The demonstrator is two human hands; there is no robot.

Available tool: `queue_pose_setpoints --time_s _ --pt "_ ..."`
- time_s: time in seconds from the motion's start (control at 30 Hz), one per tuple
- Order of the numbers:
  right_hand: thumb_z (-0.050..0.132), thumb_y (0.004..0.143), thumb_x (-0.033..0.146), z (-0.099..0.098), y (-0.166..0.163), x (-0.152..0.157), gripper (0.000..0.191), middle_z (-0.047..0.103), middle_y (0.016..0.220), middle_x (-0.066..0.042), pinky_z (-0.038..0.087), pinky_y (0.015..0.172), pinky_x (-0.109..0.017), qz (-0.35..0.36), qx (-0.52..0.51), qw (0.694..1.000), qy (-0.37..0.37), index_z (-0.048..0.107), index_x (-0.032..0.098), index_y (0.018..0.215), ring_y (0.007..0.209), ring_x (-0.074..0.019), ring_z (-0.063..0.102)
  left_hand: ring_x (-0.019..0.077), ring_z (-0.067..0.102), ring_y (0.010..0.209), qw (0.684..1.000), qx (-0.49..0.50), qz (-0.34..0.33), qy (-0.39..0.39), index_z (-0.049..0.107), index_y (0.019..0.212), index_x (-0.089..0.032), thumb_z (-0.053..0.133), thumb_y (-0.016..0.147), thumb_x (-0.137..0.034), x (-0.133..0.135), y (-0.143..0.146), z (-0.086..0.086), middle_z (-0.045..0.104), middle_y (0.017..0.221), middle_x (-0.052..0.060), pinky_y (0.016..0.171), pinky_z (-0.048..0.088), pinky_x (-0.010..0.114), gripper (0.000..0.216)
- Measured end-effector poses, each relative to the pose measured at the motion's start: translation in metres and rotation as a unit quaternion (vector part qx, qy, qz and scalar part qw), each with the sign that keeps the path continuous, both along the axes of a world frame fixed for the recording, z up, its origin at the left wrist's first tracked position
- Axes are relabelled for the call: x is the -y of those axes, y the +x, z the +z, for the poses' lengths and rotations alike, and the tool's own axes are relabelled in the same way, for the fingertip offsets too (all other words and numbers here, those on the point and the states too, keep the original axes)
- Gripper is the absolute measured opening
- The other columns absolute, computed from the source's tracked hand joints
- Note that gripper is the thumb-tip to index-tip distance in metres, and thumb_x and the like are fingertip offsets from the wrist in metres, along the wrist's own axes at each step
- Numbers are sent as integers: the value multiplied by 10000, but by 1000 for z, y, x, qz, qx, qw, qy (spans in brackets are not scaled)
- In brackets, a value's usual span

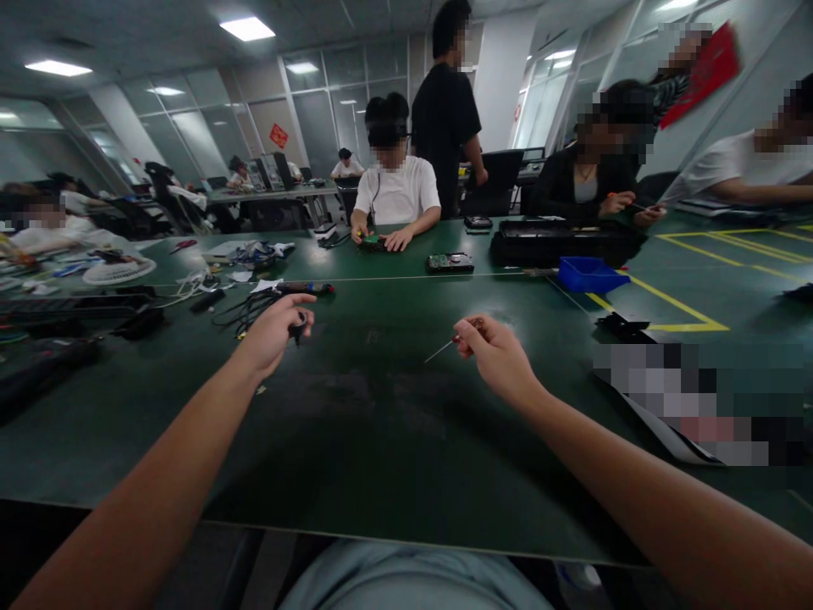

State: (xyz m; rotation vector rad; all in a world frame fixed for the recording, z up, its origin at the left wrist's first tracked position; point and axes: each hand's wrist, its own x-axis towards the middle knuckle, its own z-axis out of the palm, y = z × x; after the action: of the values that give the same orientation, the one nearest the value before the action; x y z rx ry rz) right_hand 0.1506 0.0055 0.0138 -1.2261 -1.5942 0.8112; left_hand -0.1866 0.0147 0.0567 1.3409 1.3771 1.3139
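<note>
My right hand (499, 352) is closed around the handle of a screwdriver (439, 350). Its thin metal shaft points left and down, over the green table, with the tip touching nothing I can make out. On the other side, my left hand (274, 337) is raised above the table with a small black part (297, 328) held at its curled fingers; the index finger stretches forward. Just beyond that hand lie a dark power-tool-like handle (308, 289) with a red end and a tangle of black cables (245, 312).
Across the table (381, 474), a person in a white shirt (397, 191) handles a green circuit board (372, 242). An opened hard drive (450, 263), a long black casing (565, 241) and a blue bin (590, 275) stand ahead. Loose parts and a white fan-like grille (119, 271) clutter the left.
</note>
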Motion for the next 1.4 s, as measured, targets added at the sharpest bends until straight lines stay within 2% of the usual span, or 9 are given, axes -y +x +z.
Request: queue_pose_setpoints --time_s 0.1,0.17,0.33,0.43,0.57,0.73,0.93,1.13,1.4 --pt "506 946 456 -6 4 1 283 635 732 -25 468 655 -318 1 10 1000 6 615 199 900 682 -173 603 146 508 651 997 38 -68 -24 580 1098 -122 493 657 -188 1 42 -3 558 788 30 629 413 276 454" --pt "503 949 462 -9 8 3 289 643 737 -27 469 661 -324 -1 27 1000 14 623 203 904 694 -180 613 159 528 699 992 25 -116 -35 574 1126 -122 497 695 -216 5 69 -7 576 843 47 680 429 294 448" --pt "504 946 467 -6 13 11 295 670 741 -37 457 628 -326 -19 77 995 65 631 214 861 681 -189 624 220 582 943 955 -213 -207 -30 514 1246 -181 589 688 -109 18 121 -30 614 1074 81 797 455 326 568" --pt "509 940 440 -4 12 13 275 661 702 -32 446 598 -318 -25 93 991 97 622 219 823 636 -181 610 236 598 960 937 -285 -201 -3 532 1193 -180 547 773 -89 20 136 -49 626 1083 97 806 474 350 430" --pt "510 945 416 -6 12 14 252 658 692 -26 459 599 -317 -20 96 989 113 627 217 844 629 -178 617 235 605 1010 935 -295 -192 49 606 1093 -200 612 816 -113 15 136 -66 646 1096 72 894 479 377 291" --pt "528 948 388 -8 11 17 206 706 819 -47 533 695 -341 4 30 993 118 619 206 982 745 -191 688 233 580 1145 927 -302 -198 106 675 1118 -219 670 822 -102 9 126 -72 659 1195 58 1058 406 415 318" --pt "542 939 375 -8 8 19 190 735 858 -60 554 729 -364 14 9 993 114 611 214 1014 796 -206 718 243 588 1142 938 -290 -160 104 658 1184 -228 691 833 -153 7 125 -76 670 1206 56 1041 422 420 361" --pt "536 950 376 -13 7 17 188 732 898 -63 559 760 -377 29 7 995 100 598 223 1039 837 -210 718 249 587 1139 931 -296 -179 113 660 1221 -272 703 842 -206 6 124 -80 679 1199 37 1031 419 427 387" --pt "486 970 366 -15 7 15 178 714 890 -63 541 779 -389 0 2 995 101 557 220 1044 825 -206 693 233 583 1153 932 -288 -180 126 637 1262 -271 693 861 -223 6 122 -81 669 1225 34 1042 412 417 407"
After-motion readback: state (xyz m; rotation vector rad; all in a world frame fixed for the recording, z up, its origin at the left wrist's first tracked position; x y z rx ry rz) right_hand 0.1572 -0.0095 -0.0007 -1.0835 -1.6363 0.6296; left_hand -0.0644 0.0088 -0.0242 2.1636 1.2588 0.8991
